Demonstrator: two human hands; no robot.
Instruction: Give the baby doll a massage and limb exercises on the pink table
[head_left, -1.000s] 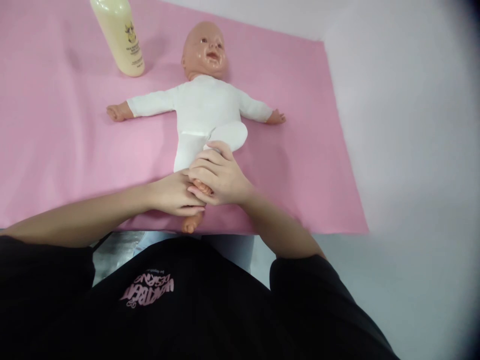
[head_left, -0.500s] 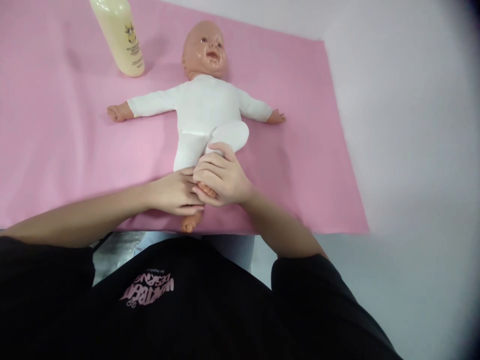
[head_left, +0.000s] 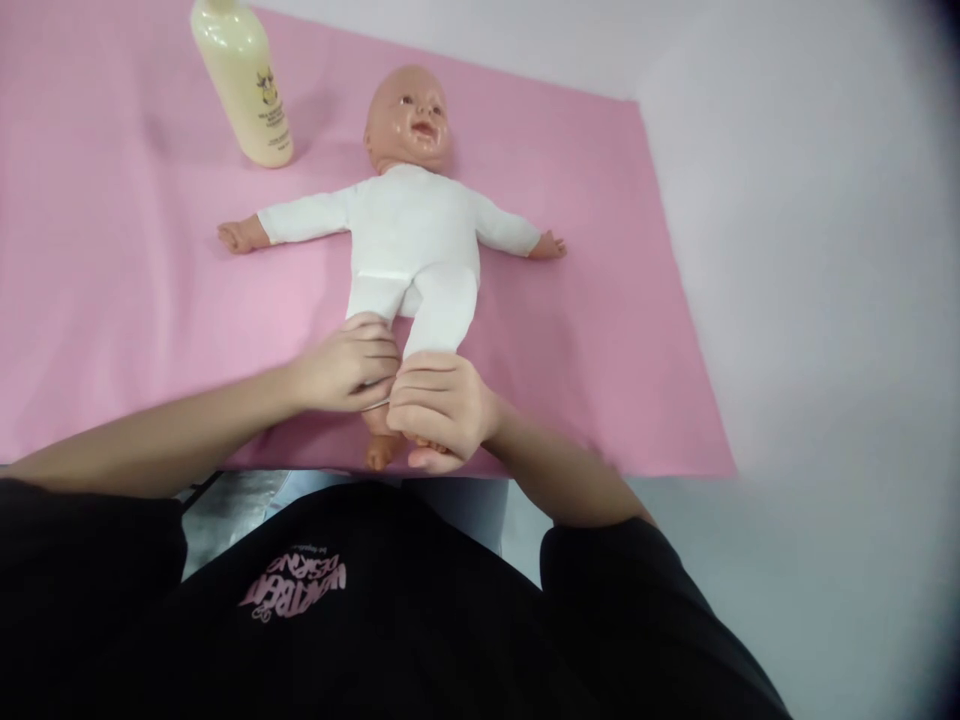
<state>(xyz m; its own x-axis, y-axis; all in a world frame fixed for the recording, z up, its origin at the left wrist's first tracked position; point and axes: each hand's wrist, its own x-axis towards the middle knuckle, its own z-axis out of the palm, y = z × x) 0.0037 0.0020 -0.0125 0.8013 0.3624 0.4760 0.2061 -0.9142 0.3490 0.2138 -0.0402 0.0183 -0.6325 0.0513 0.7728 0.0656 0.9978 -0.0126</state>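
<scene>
A baby doll (head_left: 414,225) in a white bodysuit lies on its back on a pink mat (head_left: 600,330), arms spread, head away from me. My left hand (head_left: 346,365) grips the lower part of the doll's leg on the left. My right hand (head_left: 439,408) is closed around the foot end of the other leg, which now lies stretched out straight. One bare doll foot (head_left: 380,452) pokes out below my hands near the mat's front edge.
A cream lotion bottle (head_left: 244,80) stands upright on the mat at the back left, beside the doll's head. A pale grey surface (head_left: 810,300) lies to the right of the mat. My black shirt fills the bottom of the view.
The doll's leg on the right was bent up at the knee; my right hand has drawn it down toward me and it now lies straight. My left hand shifted slightly up the other leg.
</scene>
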